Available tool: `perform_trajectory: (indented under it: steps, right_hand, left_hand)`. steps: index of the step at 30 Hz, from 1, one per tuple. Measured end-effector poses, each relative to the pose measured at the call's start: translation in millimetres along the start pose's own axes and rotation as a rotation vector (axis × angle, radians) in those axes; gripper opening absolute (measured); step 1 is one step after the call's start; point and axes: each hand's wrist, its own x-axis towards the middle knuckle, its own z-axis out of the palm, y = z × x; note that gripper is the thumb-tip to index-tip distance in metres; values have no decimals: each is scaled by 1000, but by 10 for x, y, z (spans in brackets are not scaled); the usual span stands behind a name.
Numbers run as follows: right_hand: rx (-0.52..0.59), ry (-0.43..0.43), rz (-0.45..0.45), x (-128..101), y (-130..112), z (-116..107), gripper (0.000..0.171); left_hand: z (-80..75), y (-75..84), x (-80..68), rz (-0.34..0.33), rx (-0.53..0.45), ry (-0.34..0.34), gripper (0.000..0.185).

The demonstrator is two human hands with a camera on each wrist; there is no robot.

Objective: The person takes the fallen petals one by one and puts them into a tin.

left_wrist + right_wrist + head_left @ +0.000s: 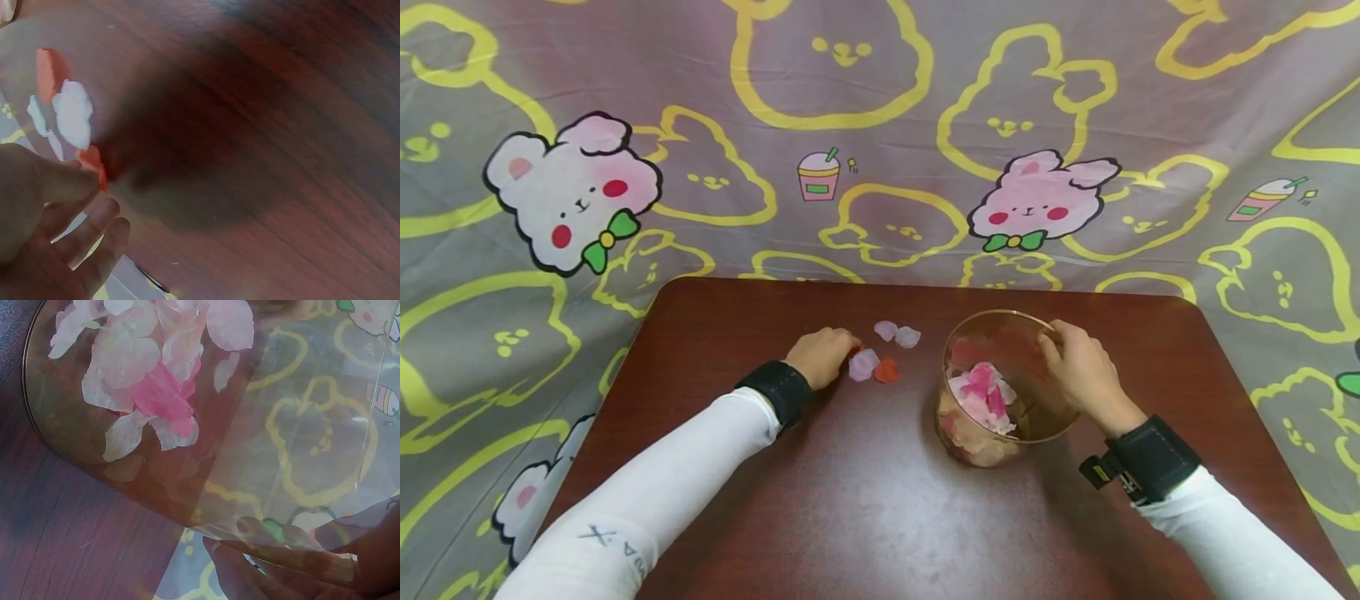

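Observation:
My left hand [822, 357] is over the far middle of the table, thumb and forefinger pinching an orange-red petal [92, 164]. Right beside its fingertips lie a pale lilac petal [863, 365] and another orange-red petal [886, 370]. Slightly farther back are a pinkish petal [885, 331] and a whitish petal [907, 337]. With my right hand [1086, 371] I grip the right rim of a clear amber-tinted bowl [955, 440]; the fingers show through its wall in the right wrist view. A heap of pale and bright pink petals [159, 394] rests inside it.
Both hands work above a dark reddish-brown wooden table [850, 517] with rounded far corners. Behind it hangs a cloth [880, 158] printed with cartoon animals and drink cups. Black straps with cameras circle both wrists.

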Motion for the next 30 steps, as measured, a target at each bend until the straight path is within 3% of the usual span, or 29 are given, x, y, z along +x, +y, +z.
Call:
perform_trajectory:
  steps: [5, 17, 30]
  right_hand:
    - [6, -7, 4, -1, 2, 0, 29]
    - [4, -13, 6, 5, 9, -5, 28]
    - [2, -20, 10, 17, 22, 1, 30]
  left_hand:
    - [81, -45, -7, -10, 25, 15, 32]
    - [154, -115, -67, 29, 101, 150, 15]
    - [155, -159, -101, 21, 117, 134, 12]
